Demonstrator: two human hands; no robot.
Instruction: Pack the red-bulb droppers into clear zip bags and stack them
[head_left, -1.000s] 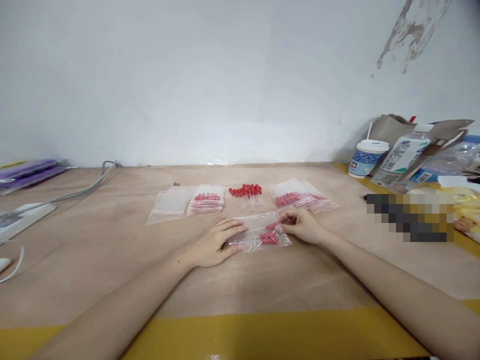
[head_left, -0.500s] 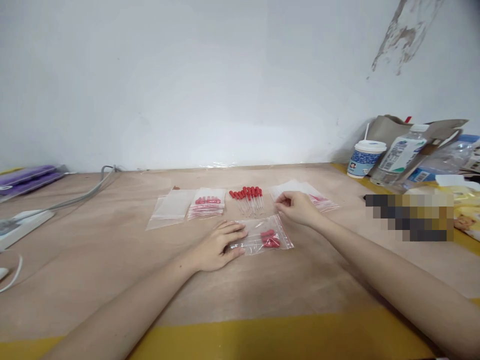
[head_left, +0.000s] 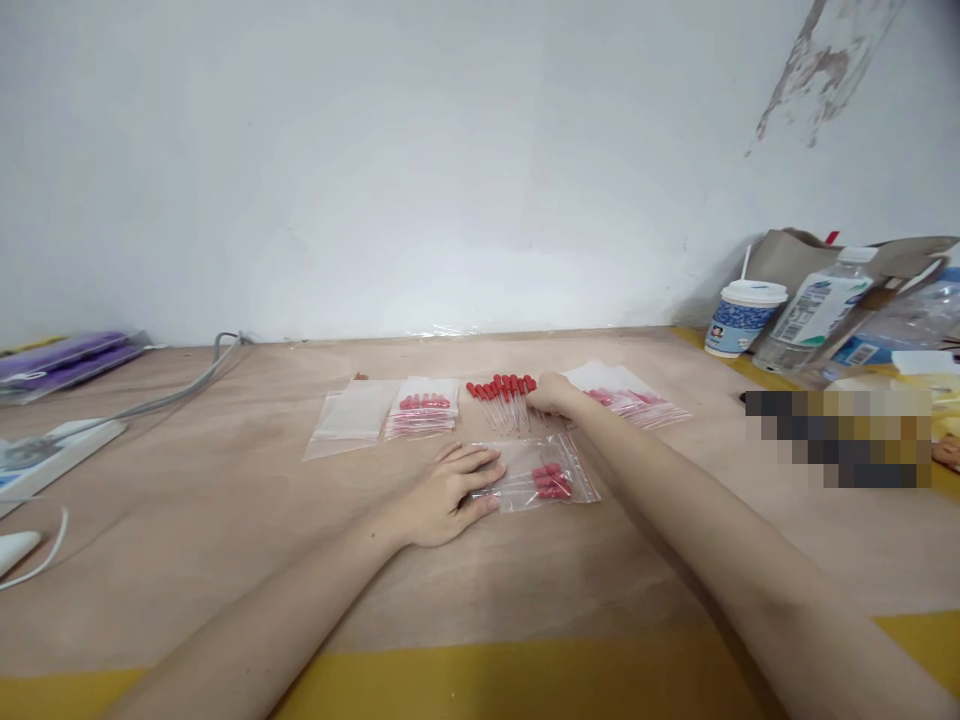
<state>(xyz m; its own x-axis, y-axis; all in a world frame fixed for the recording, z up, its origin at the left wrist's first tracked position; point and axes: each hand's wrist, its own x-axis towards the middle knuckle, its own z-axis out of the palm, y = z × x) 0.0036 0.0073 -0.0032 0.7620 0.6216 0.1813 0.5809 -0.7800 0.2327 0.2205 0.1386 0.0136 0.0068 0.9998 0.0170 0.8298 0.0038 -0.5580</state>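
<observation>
A clear zip bag [head_left: 517, 490] lies flat in front of me, with red-bulbed droppers [head_left: 553, 481] inside it. My left hand [head_left: 454, 495] rests on its left end, fingers spread. Behind it is a row of loose droppers [head_left: 502, 387] with red bulbs and clear stems. At the right end of that row my right hand [head_left: 555, 394] is closed, its fingers curled down over the outermost dropper; the fingertips are partly hidden. A stack of filled bags [head_left: 424, 405] sits left of the row, beside empty clear bags [head_left: 349, 412].
More bags with red-edged openings [head_left: 630, 395] lie right of the loose droppers. A paper cup [head_left: 744, 318] and a plastic bottle [head_left: 817, 310] stand at the back right. A power strip [head_left: 71, 455] with a grey cable and purple packets [head_left: 71, 365] occupy the left.
My right hand has moved left from the bags on the right to the end of the dropper row. My left hand stays on the bag. The view has turned slightly left.
</observation>
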